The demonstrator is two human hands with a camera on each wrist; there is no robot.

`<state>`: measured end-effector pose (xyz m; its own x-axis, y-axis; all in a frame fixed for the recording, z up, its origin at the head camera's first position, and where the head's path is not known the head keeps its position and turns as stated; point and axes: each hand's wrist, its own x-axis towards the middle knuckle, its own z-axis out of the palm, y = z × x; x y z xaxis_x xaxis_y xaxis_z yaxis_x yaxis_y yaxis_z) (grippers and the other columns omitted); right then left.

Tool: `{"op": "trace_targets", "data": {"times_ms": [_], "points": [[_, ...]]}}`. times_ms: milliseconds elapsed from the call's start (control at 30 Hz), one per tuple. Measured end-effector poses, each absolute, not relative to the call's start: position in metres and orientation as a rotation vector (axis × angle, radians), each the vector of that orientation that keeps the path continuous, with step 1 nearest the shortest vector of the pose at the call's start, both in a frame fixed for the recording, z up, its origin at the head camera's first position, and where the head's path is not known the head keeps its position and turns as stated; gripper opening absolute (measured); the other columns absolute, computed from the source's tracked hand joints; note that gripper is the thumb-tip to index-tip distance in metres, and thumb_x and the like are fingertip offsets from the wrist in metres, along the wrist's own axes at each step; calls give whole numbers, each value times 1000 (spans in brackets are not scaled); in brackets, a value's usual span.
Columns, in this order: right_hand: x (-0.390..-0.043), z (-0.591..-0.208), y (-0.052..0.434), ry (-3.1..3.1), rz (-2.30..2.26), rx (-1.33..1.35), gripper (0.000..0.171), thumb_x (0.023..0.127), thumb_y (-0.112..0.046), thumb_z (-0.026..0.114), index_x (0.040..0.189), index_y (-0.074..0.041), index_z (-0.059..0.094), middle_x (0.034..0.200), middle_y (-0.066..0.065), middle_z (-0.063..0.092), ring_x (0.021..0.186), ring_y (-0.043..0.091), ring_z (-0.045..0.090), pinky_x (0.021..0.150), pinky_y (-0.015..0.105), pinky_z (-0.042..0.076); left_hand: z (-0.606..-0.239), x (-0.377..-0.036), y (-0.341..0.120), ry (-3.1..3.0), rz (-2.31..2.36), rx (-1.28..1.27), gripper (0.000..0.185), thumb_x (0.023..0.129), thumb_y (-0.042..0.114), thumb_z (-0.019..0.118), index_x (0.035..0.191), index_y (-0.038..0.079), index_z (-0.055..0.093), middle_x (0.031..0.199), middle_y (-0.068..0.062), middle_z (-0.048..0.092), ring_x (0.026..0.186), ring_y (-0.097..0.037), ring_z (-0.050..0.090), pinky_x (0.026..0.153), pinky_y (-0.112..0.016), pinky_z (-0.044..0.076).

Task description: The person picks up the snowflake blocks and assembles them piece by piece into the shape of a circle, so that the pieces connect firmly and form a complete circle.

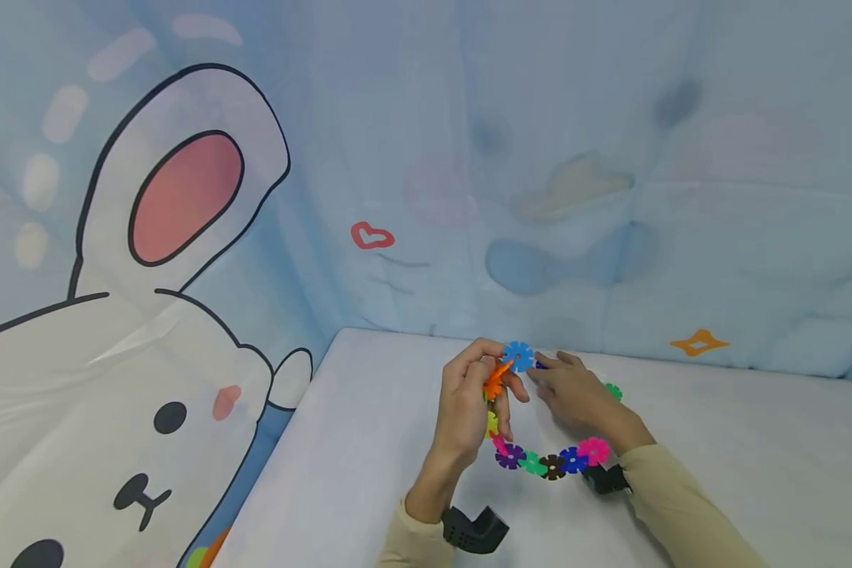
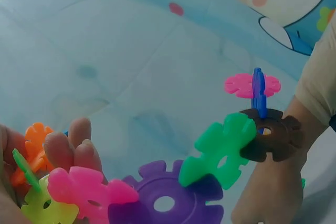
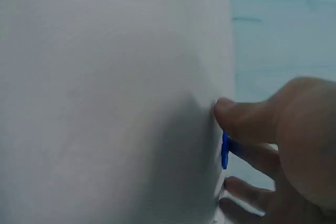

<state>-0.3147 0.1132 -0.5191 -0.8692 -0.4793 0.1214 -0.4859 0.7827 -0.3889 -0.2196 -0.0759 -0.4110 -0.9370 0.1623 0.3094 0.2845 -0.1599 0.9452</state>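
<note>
A person in tan sleeves [image 1: 681, 497] handles a chain of slotted plastic discs [image 1: 532, 463] over a white table [image 1: 355, 457]. Beyond and left of the chain's purple disc [image 1: 511, 456], the left hand [image 1: 463, 394] grips an orange disc [image 1: 493, 384], with a light blue disc [image 1: 518, 356] joined to it. Lime-green [image 2: 25, 169], yellow [image 2: 60, 211] and pink [image 2: 84, 190] discs fill the stretch between orange and purple. To the right of the purple disc follow mint green, brown [image 1: 552, 467], royal blue [image 1: 573, 460] and, at the end, bright pink [image 1: 594, 451]. Farther beyond and right of the purple disc, the right hand [image 1: 578, 394] has its thumb and fingers about a dark blue disc [image 3: 224, 153]; from here I cannot tell whether they pinch it. Another green disc [image 1: 614, 391], partly hidden, shows past that hand. A blue curtain [image 1: 426, 118] with a printed rabbit [image 1: 57, 379] hangs behind.
</note>
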Motion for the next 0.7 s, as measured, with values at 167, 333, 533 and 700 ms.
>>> {"op": "trace_targets", "data": {"times_ms": [167, 333, 533, 700], "points": [[-313, -518, 109, -2909, 624, 780, 26, 97, -3, 73, 122, 2, 77, 135, 24, 70, 129, 51, 61, 108, 65, 51, -411, -219, -78, -1984, -2265, -539, 37, 112, 17, 33, 105, -13, 54, 78, -42, 55, 38, -5, 49, 42, -19, 48], [-308, -518, 115, -2884, 682, 712, 19, 88, 6, 78, 107, 2, 81, 109, 20, 78, 100, 40, 71, 93, 56, 62, -410, -218, -77, -2001, -2265, -552, 34, 112, 16, 37, 104, -15, 51, 75, -42, 54, 37, -5, 49, 42, -19, 48], [-304, -521, 128, -2982, 844, 465, 27, 86, -8, 87, 106, 2, 74, 95, 14, 72, 88, 32, 69, 82, 52, 63, -411, -217, -76, -2015, -2262, -550, 36, 114, 19, 39, 104, -14, 52, 76, -43, 54, 38, -5, 50, 43, -19, 48], [-295, -516, 139, -2965, 914, 474, 19, 85, -16, 90, 89, -6, 74, 75, 2, 58, 72, 19, 53, 64, 33, 47, -409, -216, -74, -2018, -2254, -544, 36, 114, 20, 41, 105, -12, 53, 75, -42, 54, 39, -4, 51, 44, -18, 48]]}}
